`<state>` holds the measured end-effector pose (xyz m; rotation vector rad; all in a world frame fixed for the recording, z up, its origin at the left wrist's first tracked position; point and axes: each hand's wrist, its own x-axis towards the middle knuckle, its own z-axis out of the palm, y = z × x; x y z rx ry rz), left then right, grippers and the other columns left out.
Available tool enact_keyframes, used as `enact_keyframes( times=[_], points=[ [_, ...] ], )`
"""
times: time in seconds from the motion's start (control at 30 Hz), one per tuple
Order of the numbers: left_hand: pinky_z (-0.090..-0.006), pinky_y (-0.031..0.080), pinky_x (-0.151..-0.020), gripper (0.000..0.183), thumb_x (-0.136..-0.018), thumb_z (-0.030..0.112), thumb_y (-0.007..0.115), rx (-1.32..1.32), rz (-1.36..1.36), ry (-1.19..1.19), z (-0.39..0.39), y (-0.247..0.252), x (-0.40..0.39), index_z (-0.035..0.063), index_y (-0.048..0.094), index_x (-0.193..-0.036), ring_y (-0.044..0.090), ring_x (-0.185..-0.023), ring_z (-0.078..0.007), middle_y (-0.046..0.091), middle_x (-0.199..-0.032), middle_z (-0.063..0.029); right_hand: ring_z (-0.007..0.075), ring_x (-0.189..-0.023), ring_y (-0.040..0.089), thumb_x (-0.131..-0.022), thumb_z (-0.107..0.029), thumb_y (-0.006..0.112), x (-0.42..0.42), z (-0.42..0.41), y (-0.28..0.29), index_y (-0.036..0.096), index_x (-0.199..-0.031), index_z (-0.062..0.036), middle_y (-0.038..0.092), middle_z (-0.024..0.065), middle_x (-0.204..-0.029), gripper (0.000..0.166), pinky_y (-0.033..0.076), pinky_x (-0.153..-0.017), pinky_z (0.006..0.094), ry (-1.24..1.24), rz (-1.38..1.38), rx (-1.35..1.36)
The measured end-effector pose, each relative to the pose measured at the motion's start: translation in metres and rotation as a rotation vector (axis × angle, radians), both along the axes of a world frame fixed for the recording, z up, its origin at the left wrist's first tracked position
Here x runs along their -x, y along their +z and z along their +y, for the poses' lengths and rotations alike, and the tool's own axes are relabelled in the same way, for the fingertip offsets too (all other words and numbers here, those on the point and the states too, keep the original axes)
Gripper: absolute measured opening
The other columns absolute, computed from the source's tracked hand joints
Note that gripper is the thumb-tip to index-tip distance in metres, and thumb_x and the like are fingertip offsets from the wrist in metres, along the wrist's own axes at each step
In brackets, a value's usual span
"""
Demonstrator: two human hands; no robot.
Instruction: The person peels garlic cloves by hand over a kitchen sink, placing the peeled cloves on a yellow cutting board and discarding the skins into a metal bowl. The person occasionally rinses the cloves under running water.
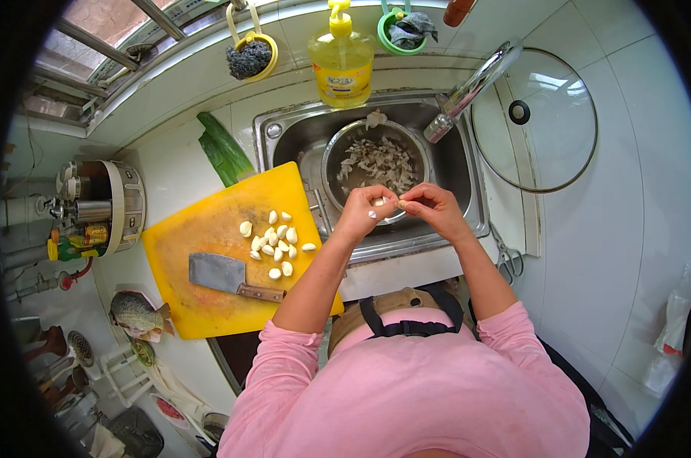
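Observation:
Over the near rim of a metal bowl (326, 166), my left hand (362, 213) holds a garlic clove (380, 201), its white side showing between the fingers. My right hand (437, 210) pinches a small tan end of it with thumb and forefinger, and the fingertips of both hands meet. A white scrap of peel (372, 214) sticks to the back of my left hand. Pale papery peelings (380, 163) lie in the bowl, which stands in the steel sink (291, 134). Left of my hands, several peeled garlic cloves (277, 243) are spread on a yellow cutting board (208, 229).
A cleaver (216, 273) lies on the board, handle towards my left forearm. The faucet (460, 97) reaches over the sink's right side. A soap bottle (341, 68) stands behind; a glass lid (543, 131) and scissors (507, 257) are right. Green leaves (222, 149) and a fish (139, 315) flank the board.

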<state>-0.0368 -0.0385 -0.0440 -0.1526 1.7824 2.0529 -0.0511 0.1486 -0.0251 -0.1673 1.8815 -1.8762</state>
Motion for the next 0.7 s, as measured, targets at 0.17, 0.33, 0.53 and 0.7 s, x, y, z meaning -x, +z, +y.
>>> enact_keyframes(
  times=[0.17,0.33,0.53,0.7],
  points=[
    [-0.0184,0.034,-0.057,0.008,-0.079,0.012,0.063,-0.256,-0.108,0.115,0.006,0.002,-0.004,0.0045,0.062,-0.081,0.044,-0.063,-0.0025,0.053,-0.070,0.0058,0.0083,-0.074,0.059,-0.083,-0.007,0.064,-0.003,-0.002,-0.007,0.064,-0.094,-0.0005,0.063,0.0028,-0.087,0.013,0.048,-0.066,0.0210,-0.066,-0.092,0.042],
    [-0.0178,0.034,-0.060,0.007,-0.079,0.012,0.063,-0.209,-0.095,0.126,0.009,0.006,-0.003,0.0059,0.059,-0.080,0.044,-0.065,-0.0019,0.054,-0.072,0.0054,0.0075,-0.076,0.058,-0.086,-0.009,0.062,-0.006,-0.004,-0.015,0.063,-0.099,-0.0015,0.064,0.0017,-0.088,0.015,0.048,-0.066,0.0199,-0.066,0.033,-0.008],
    [-0.0184,0.033,-0.055,0.008,-0.080,0.012,0.063,-0.081,-0.097,0.139,0.008,-0.004,-0.004,0.0067,0.058,-0.078,0.042,-0.062,-0.0015,0.052,-0.070,0.0065,0.0065,-0.075,0.058,-0.089,-0.016,0.059,-0.003,0.002,-0.011,0.060,-0.107,-0.0031,0.063,0.0040,-0.095,0.022,0.046,-0.063,0.0188,-0.352,-0.201,0.504],
    [-0.0193,0.031,-0.052,0.011,-0.080,0.013,0.063,0.103,-0.060,0.126,0.000,-0.031,-0.002,0.0060,0.057,-0.074,0.041,-0.060,-0.0013,0.051,-0.068,0.0071,0.0094,-0.077,0.060,-0.090,-0.016,0.057,-0.002,0.008,-0.004,0.058,-0.112,-0.0037,0.064,0.0069,-0.100,0.026,0.048,-0.065,0.0205,-0.328,-0.225,0.436]
  ],
)
